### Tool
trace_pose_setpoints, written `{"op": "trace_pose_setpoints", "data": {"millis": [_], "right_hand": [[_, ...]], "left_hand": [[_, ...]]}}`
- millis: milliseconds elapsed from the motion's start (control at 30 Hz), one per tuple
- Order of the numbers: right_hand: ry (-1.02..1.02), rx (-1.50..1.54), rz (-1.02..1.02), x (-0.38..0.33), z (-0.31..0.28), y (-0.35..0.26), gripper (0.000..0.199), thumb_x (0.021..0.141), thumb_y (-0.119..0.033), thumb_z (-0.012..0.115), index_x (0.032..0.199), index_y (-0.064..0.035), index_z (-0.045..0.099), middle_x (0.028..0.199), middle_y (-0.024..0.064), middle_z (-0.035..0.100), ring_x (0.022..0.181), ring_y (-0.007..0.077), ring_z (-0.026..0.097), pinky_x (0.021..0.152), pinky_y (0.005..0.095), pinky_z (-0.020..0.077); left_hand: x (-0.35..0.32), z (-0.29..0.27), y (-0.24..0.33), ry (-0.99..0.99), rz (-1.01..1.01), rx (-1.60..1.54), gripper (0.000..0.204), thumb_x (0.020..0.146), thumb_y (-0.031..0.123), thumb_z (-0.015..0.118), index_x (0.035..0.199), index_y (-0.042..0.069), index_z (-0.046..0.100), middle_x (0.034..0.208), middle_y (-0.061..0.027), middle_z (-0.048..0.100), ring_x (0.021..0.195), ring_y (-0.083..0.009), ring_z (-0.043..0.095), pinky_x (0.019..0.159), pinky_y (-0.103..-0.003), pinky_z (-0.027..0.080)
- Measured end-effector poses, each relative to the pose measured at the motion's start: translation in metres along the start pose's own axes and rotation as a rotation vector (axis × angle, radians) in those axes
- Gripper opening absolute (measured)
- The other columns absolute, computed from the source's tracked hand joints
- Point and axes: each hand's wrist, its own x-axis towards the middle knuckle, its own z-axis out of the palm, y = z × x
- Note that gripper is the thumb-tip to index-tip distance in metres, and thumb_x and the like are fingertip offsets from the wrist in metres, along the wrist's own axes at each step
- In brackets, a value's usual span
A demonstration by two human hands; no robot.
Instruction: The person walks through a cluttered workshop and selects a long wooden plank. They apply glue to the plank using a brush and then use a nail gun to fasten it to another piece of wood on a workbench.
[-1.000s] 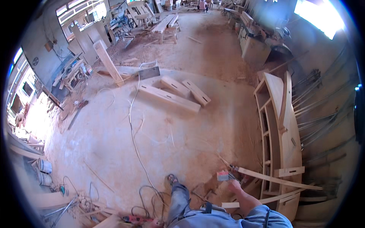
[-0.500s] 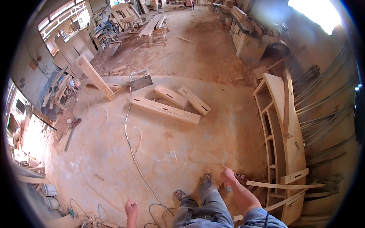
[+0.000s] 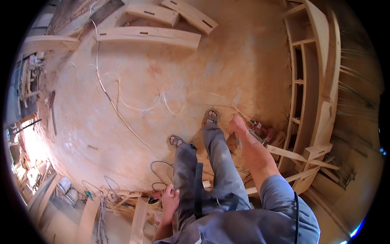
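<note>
My right hand (image 3: 237, 123) is closed, out in front of my right leg. Whether anything is inside its fingers is hidden. A thin pale hose (image 3: 183, 102) curves over the floor and runs up close beside it. Just beyond that hand lies a red tool (image 3: 266, 132) on the floor by a wooden frame. My left hand (image 3: 170, 199) hangs beside my left thigh, its fingers loosely apart and nothing visible in them. Past its fingers, down on the floor, lies a small red-and-yellow tool (image 3: 154, 198).
A long mortised beam (image 3: 150, 37) and shorter slotted timbers (image 3: 194, 16) lie ahead. The large wooden frame (image 3: 302, 81) lines the right side. A light cable (image 3: 115, 107) crosses the floor on the left. Boards (image 3: 139, 221) and a bucket (image 3: 65, 185) are at lower left.
The view has tilted down toward my feet, so the timbers sit higher. My left hand has come in toward my thigh and its fingers have loosened. The right stays closed.
</note>
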Motion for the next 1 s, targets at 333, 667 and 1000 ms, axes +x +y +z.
{"op": "trace_pose_setpoints", "data": {"millis": [333,667,1000], "right_hand": [[0.055,-0.307,-0.203,0.241,0.141,-0.012,0.068,0.086,-0.022,0.067,0.147,-0.0059,0.042,0.141,0.0239,0.052,0.131,0.0408,0.05,0.109,0.0459,0.0424],[-0.111,-0.313,-0.462,0.223,0.161,0.069,0.018,0.09,-0.012,0.056,0.101,-0.0011,0.064,0.094,0.0265,0.063,0.098,0.0476,0.061,0.083,0.0516,0.0508],[0.456,-0.175,-0.351,-0.075,-0.172,0.101,0.014,0.092,-0.011,0.052,0.085,-0.0006,0.057,0.071,0.0166,0.053,0.064,0.035,0.049,0.062,0.0452,0.043]], "left_hand": [[0.124,0.041,-0.075,0.185,-0.108,-0.194,0.036,0.088,0.008,0.065,0.122,-0.004,0.063,0.124,-0.0202,0.065,0.119,-0.0325,0.061,0.105,-0.04,0.044],[0.121,0.04,-0.115,0.155,-0.251,-0.422,0.042,0.093,0.008,0.061,0.131,-0.008,0.055,0.119,-0.0157,0.068,0.112,-0.0214,0.063,0.1,-0.034,0.047],[0.045,-0.008,-0.01,0.14,-0.032,-0.699,0.047,0.095,0.007,0.064,0.136,-0.011,0.048,0.12,-0.0194,0.068,0.109,-0.0201,0.066,0.093,-0.03,0.053]]}}
